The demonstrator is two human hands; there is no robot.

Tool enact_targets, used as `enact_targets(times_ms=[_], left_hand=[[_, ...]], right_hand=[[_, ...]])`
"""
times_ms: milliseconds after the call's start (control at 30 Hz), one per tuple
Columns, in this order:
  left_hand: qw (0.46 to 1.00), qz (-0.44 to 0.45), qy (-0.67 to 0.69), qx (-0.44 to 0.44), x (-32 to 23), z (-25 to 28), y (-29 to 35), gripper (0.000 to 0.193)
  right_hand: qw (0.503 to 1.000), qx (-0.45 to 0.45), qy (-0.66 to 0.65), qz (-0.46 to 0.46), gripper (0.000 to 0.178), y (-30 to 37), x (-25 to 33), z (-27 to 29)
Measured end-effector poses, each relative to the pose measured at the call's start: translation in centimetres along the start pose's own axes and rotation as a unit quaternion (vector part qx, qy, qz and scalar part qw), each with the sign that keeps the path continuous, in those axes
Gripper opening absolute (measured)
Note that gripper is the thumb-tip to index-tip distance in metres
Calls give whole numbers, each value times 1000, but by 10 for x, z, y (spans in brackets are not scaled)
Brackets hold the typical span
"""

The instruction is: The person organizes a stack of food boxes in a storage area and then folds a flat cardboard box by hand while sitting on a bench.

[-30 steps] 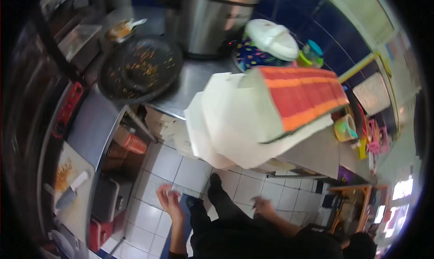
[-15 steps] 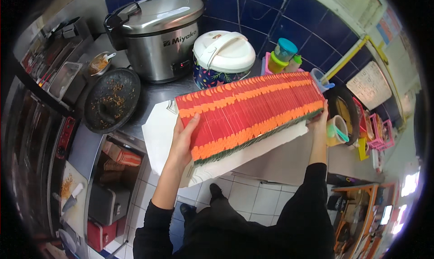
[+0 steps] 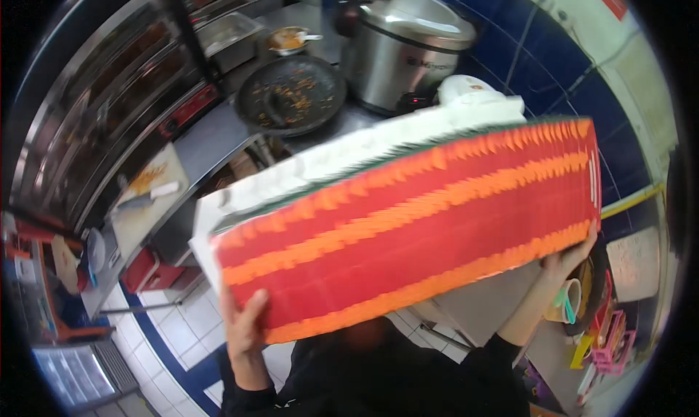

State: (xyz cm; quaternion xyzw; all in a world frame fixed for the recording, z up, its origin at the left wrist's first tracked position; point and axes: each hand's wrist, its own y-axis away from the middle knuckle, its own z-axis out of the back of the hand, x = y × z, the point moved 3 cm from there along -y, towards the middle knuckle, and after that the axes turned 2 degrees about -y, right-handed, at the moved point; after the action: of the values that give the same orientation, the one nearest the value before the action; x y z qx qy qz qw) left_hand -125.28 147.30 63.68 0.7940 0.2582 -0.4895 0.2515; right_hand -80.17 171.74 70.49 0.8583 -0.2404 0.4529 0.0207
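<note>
A long stack of nested red and orange cardboard pieces (image 3: pixel 408 220), with dark green along its far side, spans the middle of the view. My left hand (image 3: pixel 246 321) grips its near left end, the thumb on the red face. At the other end my right hand (image 3: pixel 571 258) holds the lower right corner, its fingers partly hidden beneath. White card (image 3: pixel 349 153) shows along the stack's far side. The whole stack is held up in front of my body, slanting up to the right.
On the metal counter beyond stand a dark pan (image 3: pixel 291 100) with food bits, a steel rice cooker (image 3: pixel 400 49) and a bowl (image 3: pixel 288 40). At left are a cutting board (image 3: pixel 138 224), a knife (image 3: pixel 149 196) and a glass-fronted cabinet (image 3: pixel 109 100). A cup (image 3: pixel 564 300) and pink baskets (image 3: pixel 611 348) sit at right.
My view has turned to the left. The stack has come nearer and tipped over, so its green edge, formerly on the near side, now lies on the far side. Both hands still hold its ends.
</note>
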Motion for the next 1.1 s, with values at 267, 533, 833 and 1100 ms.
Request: enact_targets(times_ms=[267,533,833,1100], left_hand=[[920,-171,-129,-328,-31,273,121,74],[858,-30,-213,-466,62,389,195,77],[873,110,-98,-466,279,417,68,78],[948,88,-114,-285,400,294,-141,65]], right_hand=[[957,173,-69,-224,45,220,-219,-218],[882,288,-25,-373,46,406,-432,-167],[884,135,65,-443,38,337,-645,-11],[932,275,74,-224,54,84,-703,37]])
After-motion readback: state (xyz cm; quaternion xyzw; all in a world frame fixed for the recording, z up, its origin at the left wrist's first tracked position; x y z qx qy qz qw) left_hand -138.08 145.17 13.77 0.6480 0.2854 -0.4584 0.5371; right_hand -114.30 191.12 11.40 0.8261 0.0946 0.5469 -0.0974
